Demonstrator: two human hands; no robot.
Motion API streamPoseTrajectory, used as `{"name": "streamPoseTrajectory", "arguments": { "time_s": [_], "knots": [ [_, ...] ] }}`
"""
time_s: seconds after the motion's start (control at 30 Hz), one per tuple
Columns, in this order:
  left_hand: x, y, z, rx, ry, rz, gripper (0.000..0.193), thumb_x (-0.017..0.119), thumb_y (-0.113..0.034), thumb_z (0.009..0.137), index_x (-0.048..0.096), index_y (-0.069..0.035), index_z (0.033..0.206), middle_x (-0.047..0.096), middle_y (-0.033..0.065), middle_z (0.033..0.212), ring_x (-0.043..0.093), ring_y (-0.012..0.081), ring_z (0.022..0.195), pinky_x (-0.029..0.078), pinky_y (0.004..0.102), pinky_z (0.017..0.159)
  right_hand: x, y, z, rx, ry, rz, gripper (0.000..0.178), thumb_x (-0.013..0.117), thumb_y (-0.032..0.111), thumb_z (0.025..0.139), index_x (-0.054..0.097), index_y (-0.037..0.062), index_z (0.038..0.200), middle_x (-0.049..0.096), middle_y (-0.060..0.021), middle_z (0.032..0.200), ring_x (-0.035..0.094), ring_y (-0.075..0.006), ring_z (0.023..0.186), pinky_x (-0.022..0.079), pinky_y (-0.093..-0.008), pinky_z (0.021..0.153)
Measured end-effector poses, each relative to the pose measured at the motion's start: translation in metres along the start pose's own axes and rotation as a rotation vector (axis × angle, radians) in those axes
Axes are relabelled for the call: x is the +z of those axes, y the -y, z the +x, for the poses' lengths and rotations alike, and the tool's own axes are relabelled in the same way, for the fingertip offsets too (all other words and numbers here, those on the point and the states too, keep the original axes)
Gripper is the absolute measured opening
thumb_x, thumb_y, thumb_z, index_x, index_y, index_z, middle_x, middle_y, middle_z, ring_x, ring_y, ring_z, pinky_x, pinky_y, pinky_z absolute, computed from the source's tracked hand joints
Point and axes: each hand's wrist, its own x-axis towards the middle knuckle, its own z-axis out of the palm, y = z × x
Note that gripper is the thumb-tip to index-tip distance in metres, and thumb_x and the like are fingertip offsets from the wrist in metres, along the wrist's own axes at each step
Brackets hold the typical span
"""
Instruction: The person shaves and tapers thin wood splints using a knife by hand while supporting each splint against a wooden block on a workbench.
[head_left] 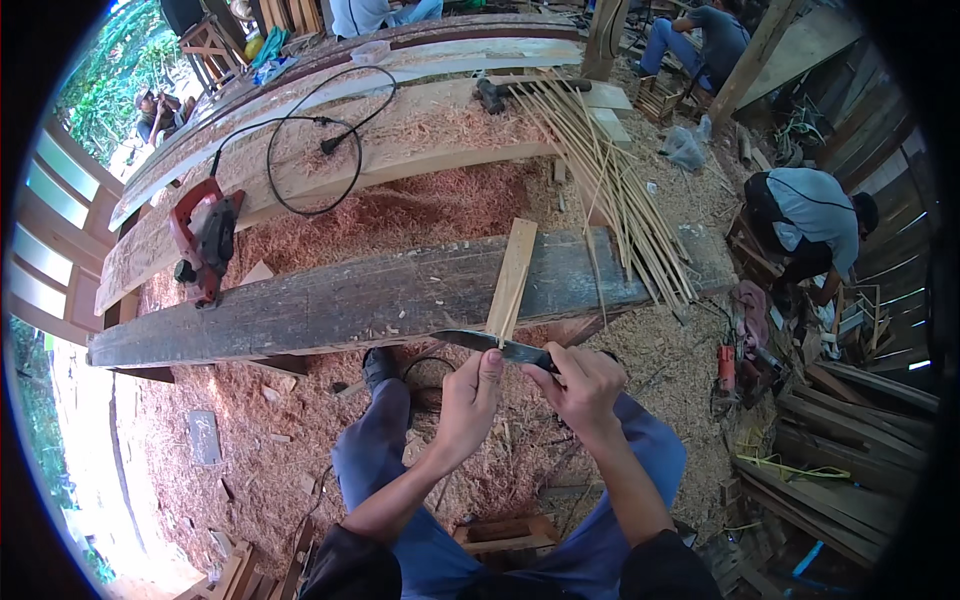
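Note:
My right hand [585,392] is closed around the dark handle of a knife [520,352]. The blade points left, across the near end of a pale flat wooden slat [517,262]. A thin light strip [514,305] runs along that slat and under the blade. My left hand [470,405] is closed, its thumb raised against the blade near the strip's end; its fingers seem to pinch the strip, though the grip is partly hidden. The slat rests on a dark, worn plank [370,305] in front of my knees.
A bundle of thin sticks [625,205] lies at the plank's right. A red power planer [205,240] stands at the left, its black cable [270,170] looping over a pale board [420,130]. A hammer [490,95] lies farther back. One person [815,215] crouches at the right.

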Motion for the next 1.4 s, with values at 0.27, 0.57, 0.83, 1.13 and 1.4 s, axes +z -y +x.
{"name": "streamPoseTrajectory", "arguments": {
  "time_s": [0.27,0.57,0.83,1.13,1.4],
  "knots": [
    [-0.017,-0.023,0.001,-0.251,0.314,-0.336,0.03,0.041,-0.03,0.112,0.052,-0.005,0.099,0.038,-0.0061,0.067,0.036,0.003,0.056,0.032,0.0238,0.05,-0.002,-0.013,-0.008,0.05,0.037,0.141,0.038,0.074,0.044,0.089,0.07,0.0061,0.09,0.057,-0.0025,0.058,0.056,-0.0195,0.047,0.039,-0.0337,0.046],
    [-0.007,-0.014,-0.009,-0.266,0.438,-0.375,0.025,0.041,-0.027,0.112,0.051,-0.005,0.107,0.037,-0.0063,0.07,0.034,0.0025,0.056,0.027,0.0219,0.049,-0.018,-0.01,-0.006,-0.001,0.12,0.091,0.036,0.072,0.043,0.091,0.067,0.0074,0.088,0.059,-0.002,0.063,0.059,-0.0205,0.051,0.042,-0.0345,0.048],
    [-0.014,-0.021,-0.016,-0.319,0.433,-0.386,0.026,0.042,-0.027,0.112,0.051,-0.004,0.104,0.035,-0.0066,0.063,0.029,0.0027,0.048,0.024,0.023,0.044,-0.013,-0.02,-0.005,-0.154,0.014,0.052,0.038,0.066,0.045,0.094,0.067,0.007,0.094,0.055,-0.0015,0.061,0.052,-0.018,0.048,0.041,-0.0329,0.047],
    [-0.03,-0.011,-0.026,-0.308,0.348,-0.475,0.026,0.038,-0.026,0.112,0.049,-0.004,0.103,0.03,-0.0051,0.065,0.027,0.0041,0.049,0.023,0.0232,0.044,-0.031,-0.051,-0.025,0.099,-0.054,0.037,0.041,0.062,0.046,0.099,0.067,0.0076,0.087,0.052,-0.0036,0.058,0.051,-0.0198,0.046,0.038,-0.0345,0.045],
    [-0.023,-0.006,-0.018,-0.282,0.263,-0.559,0.016,0.039,-0.025,0.112,0.044,-0.009,0.112,0.03,-0.0041,0.069,0.027,0.0064,0.052,0.024,0.0246,0.047,-0.025,-0.021,-0.019,-0.102,0.161,0.206,0.039,0.072,0.044,0.091,0.067,0.0055,0.086,0.057,-0.0026,0.061,0.058,-0.0204,0.052,0.042,-0.0338,0.048]
  ]
}}
